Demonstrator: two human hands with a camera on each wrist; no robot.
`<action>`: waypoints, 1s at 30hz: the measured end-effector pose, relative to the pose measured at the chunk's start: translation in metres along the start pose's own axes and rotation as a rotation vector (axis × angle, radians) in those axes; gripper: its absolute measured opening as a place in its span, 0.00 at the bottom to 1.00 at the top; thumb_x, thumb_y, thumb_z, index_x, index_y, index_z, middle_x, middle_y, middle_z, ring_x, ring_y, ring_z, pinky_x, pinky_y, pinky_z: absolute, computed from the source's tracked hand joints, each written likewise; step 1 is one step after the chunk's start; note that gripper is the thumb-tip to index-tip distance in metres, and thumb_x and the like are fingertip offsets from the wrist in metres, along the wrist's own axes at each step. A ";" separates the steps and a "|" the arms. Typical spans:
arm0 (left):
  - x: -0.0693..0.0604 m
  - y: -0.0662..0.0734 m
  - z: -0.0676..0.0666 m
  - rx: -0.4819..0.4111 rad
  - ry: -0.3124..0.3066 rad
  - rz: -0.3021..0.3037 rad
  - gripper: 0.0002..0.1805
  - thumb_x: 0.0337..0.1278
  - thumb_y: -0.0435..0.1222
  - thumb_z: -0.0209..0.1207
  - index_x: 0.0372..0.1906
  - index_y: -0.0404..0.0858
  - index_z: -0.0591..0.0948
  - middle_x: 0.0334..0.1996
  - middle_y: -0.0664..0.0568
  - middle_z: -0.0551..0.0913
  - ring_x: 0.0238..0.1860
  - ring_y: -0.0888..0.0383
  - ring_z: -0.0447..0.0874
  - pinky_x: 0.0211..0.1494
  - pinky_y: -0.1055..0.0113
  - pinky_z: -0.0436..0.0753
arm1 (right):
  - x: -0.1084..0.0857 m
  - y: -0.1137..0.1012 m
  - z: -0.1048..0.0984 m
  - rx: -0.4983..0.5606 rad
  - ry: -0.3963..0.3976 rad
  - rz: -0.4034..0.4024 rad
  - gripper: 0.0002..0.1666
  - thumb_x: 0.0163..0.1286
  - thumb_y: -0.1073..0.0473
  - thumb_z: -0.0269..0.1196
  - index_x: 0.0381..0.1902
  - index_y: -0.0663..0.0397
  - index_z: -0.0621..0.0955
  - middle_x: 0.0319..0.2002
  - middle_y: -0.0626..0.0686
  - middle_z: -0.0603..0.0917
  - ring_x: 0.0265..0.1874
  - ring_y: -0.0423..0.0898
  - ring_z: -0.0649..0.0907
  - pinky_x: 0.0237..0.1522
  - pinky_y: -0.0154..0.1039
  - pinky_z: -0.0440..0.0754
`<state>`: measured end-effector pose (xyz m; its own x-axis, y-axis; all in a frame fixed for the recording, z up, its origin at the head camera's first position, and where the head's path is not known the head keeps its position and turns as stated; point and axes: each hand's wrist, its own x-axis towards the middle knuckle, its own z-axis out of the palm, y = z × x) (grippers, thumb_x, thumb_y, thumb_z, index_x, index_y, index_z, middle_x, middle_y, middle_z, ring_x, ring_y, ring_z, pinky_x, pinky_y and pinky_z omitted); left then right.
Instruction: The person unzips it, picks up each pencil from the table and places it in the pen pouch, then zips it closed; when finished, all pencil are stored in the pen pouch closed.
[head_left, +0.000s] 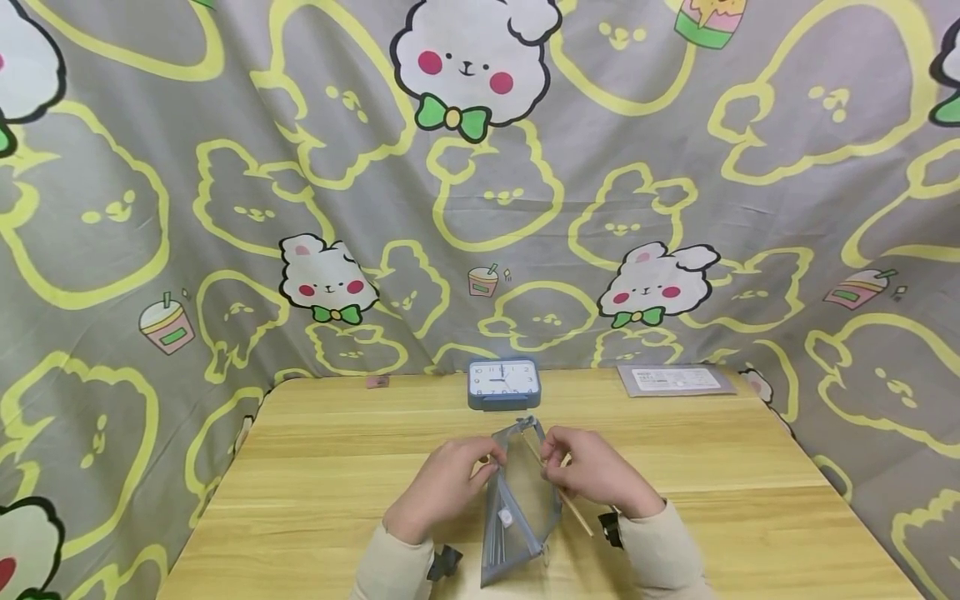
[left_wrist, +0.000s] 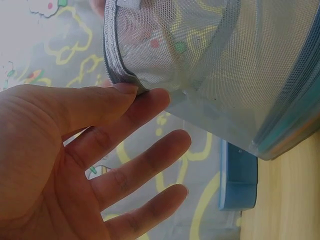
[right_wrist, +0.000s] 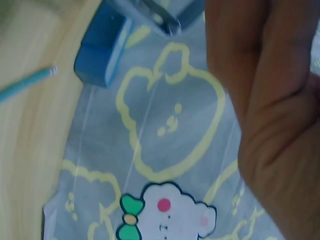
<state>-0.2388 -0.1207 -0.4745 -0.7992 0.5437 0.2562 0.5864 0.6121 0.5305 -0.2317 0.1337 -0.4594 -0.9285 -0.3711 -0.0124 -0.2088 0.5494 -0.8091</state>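
Note:
A grey mesh zipper pouch [head_left: 517, 517] is held up over the table, its mouth spread apart between the two hands. My left hand [head_left: 446, 483] pinches the zipper edge between thumb and index finger; its other fingers [left_wrist: 155, 160] are spread away from the mesh. With curled fingers, my right hand [head_left: 592, 467] grips the pouch's opposite edge; its fingertips are hidden in the right wrist view. A thin pencil-like stick [head_left: 577, 512] slants below the right hand, looking tan in the head view. In the right wrist view, a similar stick [right_wrist: 30, 82] looks teal.
A blue alarm clock [head_left: 503, 384] stands just beyond the pouch. At the back right of the wooden table [head_left: 337, 467] lies a grey packet with a white label [head_left: 675, 380]. A small reddish piece [head_left: 378, 382] lies at the back left. Patterned cloth [head_left: 495, 208] hangs behind.

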 end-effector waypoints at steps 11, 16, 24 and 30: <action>-0.001 0.001 0.001 -0.011 0.004 0.029 0.05 0.71 0.34 0.66 0.46 0.46 0.88 0.47 0.59 0.91 0.50 0.57 0.91 0.53 0.65 0.87 | 0.009 -0.002 0.021 0.054 0.079 0.053 0.06 0.65 0.68 0.68 0.37 0.57 0.80 0.26 0.50 0.81 0.18 0.47 0.83 0.19 0.33 0.77; -0.001 0.001 0.001 -0.018 0.006 0.035 0.04 0.71 0.34 0.66 0.45 0.46 0.88 0.45 0.60 0.91 0.48 0.60 0.90 0.51 0.66 0.87 | 0.011 -0.003 0.027 0.055 0.079 0.048 0.06 0.66 0.69 0.67 0.36 0.57 0.80 0.25 0.50 0.81 0.17 0.45 0.82 0.18 0.33 0.78; 0.000 0.002 0.000 -0.028 -0.013 0.024 0.04 0.72 0.34 0.66 0.45 0.46 0.88 0.45 0.60 0.91 0.48 0.61 0.90 0.50 0.67 0.87 | 0.012 -0.006 0.033 0.033 0.050 0.080 0.08 0.66 0.70 0.67 0.35 0.55 0.78 0.24 0.50 0.82 0.17 0.43 0.82 0.18 0.34 0.79; 0.000 0.002 -0.001 -0.026 -0.012 0.025 0.04 0.71 0.34 0.66 0.44 0.46 0.88 0.44 0.61 0.91 0.47 0.63 0.89 0.49 0.67 0.86 | 0.013 -0.007 0.037 0.006 0.071 0.087 0.07 0.67 0.69 0.68 0.35 0.55 0.79 0.24 0.49 0.81 0.16 0.43 0.82 0.18 0.33 0.78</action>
<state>-0.2378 -0.1195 -0.4726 -0.7830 0.5650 0.2602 0.6022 0.5835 0.5450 -0.2315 0.0977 -0.4757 -0.9625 -0.2682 -0.0414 -0.1248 0.5729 -0.8100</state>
